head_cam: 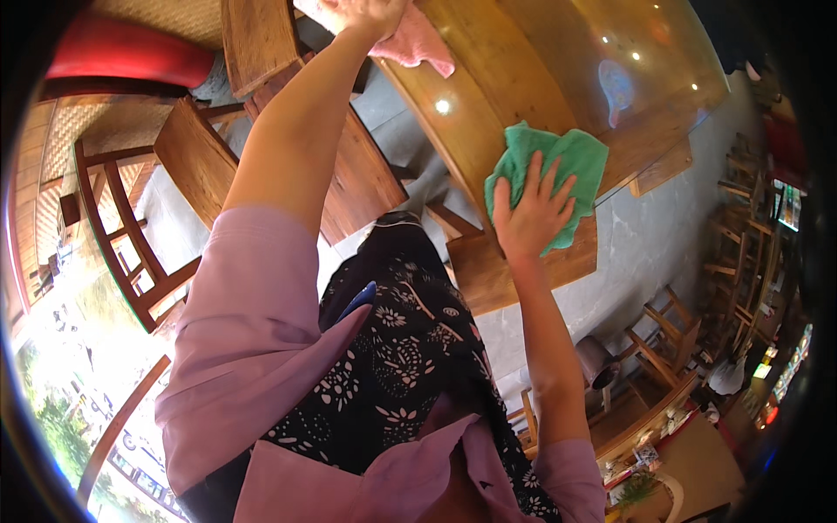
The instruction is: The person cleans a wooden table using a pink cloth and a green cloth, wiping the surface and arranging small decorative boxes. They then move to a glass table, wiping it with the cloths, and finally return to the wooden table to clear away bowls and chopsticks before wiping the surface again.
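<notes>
A glossy wooden table point(471, 98) stands before me, its top catching spots of light. My right hand point(533, 212) lies flat with fingers spread on a green cloth point(582, 153), pressing it at the table's near right corner, where part of the cloth hangs past the edge. At the top edge of the view, my left hand point(373, 16) rests on a pink cloth point(418, 42) by the table's left edge; its fingers are partly cut off by the frame, so its grip is unclear.
Wooden benches point(359, 176) stand left of and beneath the table. A wooden chair point(124, 222) is farther left, near a red cushion-like object point(131, 55). At the right, a dark bin point(596, 363) stands on the grey floor point(628, 255) near more wooden chairs point(667, 333).
</notes>
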A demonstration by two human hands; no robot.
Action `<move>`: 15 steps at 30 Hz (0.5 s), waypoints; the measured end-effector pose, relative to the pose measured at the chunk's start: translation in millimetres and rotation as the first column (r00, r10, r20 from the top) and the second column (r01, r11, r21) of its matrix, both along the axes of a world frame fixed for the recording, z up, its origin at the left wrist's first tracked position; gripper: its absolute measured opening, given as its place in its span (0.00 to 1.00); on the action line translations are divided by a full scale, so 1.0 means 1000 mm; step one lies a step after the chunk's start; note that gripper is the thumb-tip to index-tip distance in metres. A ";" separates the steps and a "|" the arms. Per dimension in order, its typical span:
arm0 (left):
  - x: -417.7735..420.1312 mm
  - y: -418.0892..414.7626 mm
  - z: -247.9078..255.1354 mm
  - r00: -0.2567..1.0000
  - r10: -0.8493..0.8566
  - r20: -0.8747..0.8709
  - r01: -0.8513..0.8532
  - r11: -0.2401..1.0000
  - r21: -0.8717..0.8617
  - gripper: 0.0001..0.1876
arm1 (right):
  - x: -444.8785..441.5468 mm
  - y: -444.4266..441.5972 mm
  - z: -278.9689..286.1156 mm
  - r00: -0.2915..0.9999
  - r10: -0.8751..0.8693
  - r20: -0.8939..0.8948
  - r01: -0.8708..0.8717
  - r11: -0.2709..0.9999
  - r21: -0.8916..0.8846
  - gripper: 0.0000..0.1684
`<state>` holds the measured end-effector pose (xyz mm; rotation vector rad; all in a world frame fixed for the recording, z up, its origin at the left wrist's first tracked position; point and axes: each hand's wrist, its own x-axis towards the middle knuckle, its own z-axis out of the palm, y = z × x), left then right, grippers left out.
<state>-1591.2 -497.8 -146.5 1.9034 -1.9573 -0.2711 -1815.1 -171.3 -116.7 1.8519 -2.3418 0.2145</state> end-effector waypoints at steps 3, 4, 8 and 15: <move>0.012 -0.009 -0.019 0.992 0.054 0.117 -0.040 0.993 -0.113 0.41 | -0.007 -0.003 0.006 0.993 0.103 0.056 -0.103 0.995 -0.007 0.43; 0.003 -0.006 -0.016 0.993 0.061 0.096 -0.052 0.995 -0.090 0.41 | -0.009 -0.002 0.009 0.991 0.116 0.073 -0.116 0.993 -0.006 0.43; -0.003 -0.008 -0.025 0.992 0.072 0.105 -0.067 0.996 -0.054 0.41 | -0.014 -0.002 0.013 0.985 0.118 0.127 -0.118 0.993 -0.002 0.45; 0.000 0.003 -0.010 0.999 0.041 0.007 -0.041 0.999 -0.014 0.41 | -0.018 -0.003 0.018 0.975 0.135 0.177 -0.138 0.990 0.006 0.46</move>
